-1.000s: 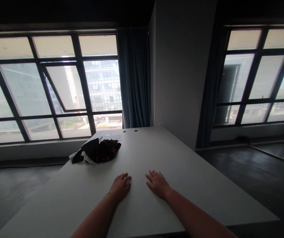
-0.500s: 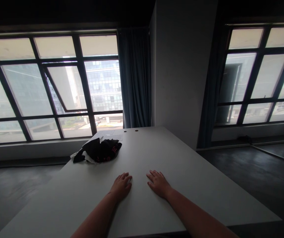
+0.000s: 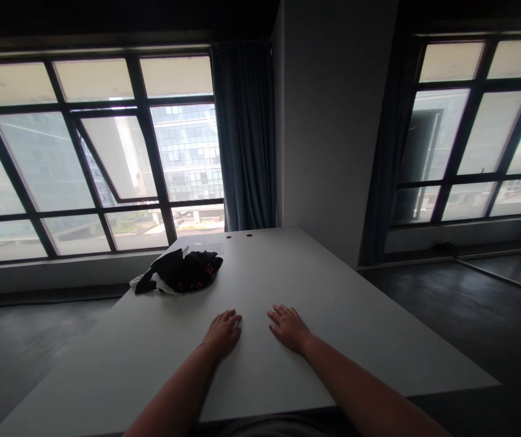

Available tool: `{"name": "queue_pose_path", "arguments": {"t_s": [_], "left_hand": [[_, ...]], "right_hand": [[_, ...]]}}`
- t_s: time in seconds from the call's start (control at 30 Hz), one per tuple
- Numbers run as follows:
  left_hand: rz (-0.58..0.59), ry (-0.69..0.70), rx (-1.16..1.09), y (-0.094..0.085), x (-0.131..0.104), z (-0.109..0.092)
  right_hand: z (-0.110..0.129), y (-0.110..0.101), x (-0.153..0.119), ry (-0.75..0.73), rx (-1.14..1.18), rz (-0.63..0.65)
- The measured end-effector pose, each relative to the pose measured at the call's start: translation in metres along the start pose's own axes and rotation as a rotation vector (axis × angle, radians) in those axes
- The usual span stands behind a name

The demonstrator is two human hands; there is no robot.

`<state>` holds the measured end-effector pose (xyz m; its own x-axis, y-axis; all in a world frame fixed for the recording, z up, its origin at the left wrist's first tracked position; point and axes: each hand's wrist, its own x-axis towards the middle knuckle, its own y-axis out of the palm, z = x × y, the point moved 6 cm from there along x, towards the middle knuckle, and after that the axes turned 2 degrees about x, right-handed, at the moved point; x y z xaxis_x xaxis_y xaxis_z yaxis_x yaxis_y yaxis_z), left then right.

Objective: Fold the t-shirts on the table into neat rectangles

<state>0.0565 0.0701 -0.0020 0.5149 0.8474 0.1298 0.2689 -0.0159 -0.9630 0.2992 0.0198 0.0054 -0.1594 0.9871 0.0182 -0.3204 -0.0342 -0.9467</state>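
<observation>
My left hand (image 3: 223,332) lies palm down on the white table (image 3: 333,340), fingers stretched forward and nothing in it. To its right, a short gap away, my right hand (image 3: 289,328) rests flat on the same surface with its fingers a little apart. Beyond my left hand, toward the table's left edge, lies a crumpled black cloth (image 3: 187,271) with pink lettering and some white material under it. Neither hand touches the cloth.
Pale sheets, likely paper, (image 3: 217,247) lie behind the cloth. Two small dark round spots mark the table's far end. Past it stand a blue curtain (image 3: 248,145), a pillar (image 3: 328,133) and windows, with one pane (image 3: 119,158) tilted open. Grey floor (image 3: 451,309) borders the table.
The view has tipped slightly downward, so everything sits a little higher and more of the table's near edge shows. Both hands stay in the same places on the table.
</observation>
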Motion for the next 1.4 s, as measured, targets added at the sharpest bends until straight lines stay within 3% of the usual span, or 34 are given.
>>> {"name": "queue_pose_path", "arguments": {"t_s": [1.4], "left_hand": [[-0.01, -0.008, 0.011, -0.0048, -0.0023, -0.0046]], "right_hand": [[-0.0038, 0.0025, 0.0015, -0.012, -0.018, -0.023]]}}
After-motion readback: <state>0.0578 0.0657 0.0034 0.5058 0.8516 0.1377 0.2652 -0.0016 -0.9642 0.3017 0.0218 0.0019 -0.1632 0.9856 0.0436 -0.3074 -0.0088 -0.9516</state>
